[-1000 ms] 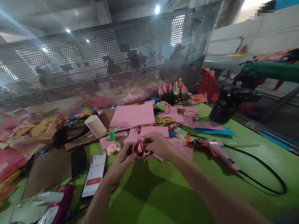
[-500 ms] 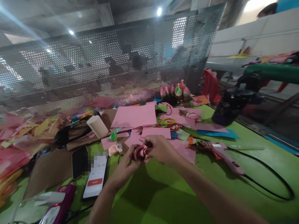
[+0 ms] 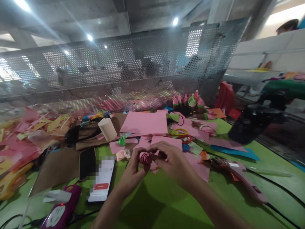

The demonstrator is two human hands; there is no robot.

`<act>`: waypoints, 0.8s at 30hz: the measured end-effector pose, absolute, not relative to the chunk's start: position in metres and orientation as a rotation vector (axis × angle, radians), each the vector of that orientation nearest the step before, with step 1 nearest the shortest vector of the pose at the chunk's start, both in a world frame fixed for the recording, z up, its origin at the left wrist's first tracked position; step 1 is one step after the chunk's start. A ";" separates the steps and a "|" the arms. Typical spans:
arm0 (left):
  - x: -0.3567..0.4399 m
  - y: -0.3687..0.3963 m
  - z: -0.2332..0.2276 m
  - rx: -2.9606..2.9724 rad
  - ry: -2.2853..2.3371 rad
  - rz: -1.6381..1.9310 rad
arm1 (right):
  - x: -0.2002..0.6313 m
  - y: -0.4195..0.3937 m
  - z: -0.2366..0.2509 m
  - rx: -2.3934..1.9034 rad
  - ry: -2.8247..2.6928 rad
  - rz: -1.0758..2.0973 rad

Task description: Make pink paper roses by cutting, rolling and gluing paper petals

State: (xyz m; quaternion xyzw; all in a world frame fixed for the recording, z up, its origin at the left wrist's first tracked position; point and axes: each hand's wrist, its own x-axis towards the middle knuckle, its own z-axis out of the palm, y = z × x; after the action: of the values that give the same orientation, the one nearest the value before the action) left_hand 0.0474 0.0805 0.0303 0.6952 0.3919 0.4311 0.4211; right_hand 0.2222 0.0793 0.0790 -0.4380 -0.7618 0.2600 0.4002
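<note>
I see a matt pink paper roll (image 3: 144, 157) between my fingers (image 3: 159, 152), over a smooth green surface (image 3: 166, 203) with a dull finish. Matt pink paper sheets (image 3: 145, 122) lie behind it, beside a glossy glass-faced phone (image 3: 103, 179). The perforated screen (image 3: 124, 76) at the back looks like grey metal.

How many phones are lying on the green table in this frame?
2, side by side left of the left hand: a dark-screened phone and a lit phone to its right. Paper clutter may hide others.
</note>
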 end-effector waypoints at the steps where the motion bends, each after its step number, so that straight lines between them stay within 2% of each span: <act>1: 0.047 0.081 0.030 1.758 0.986 1.113 | 0.222 0.077 0.081 -1.105 -1.955 0.638; 9: 0.044 0.080 0.032 1.734 0.966 1.173 | 0.217 0.067 0.093 -1.039 -2.128 0.564; 21: 0.045 0.081 0.026 1.814 0.980 1.123 | 0.213 0.071 0.083 -0.861 -2.125 0.129; 24: 0.047 0.078 0.030 1.743 0.923 1.134 | 0.213 0.073 0.077 -0.916 -2.053 0.145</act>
State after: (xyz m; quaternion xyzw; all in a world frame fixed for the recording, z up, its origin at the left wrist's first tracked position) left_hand 0.0465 0.0780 0.0300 0.6952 0.3683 0.4525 0.4198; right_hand 0.2134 0.0730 0.0770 -0.3670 -0.8229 0.0579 0.4299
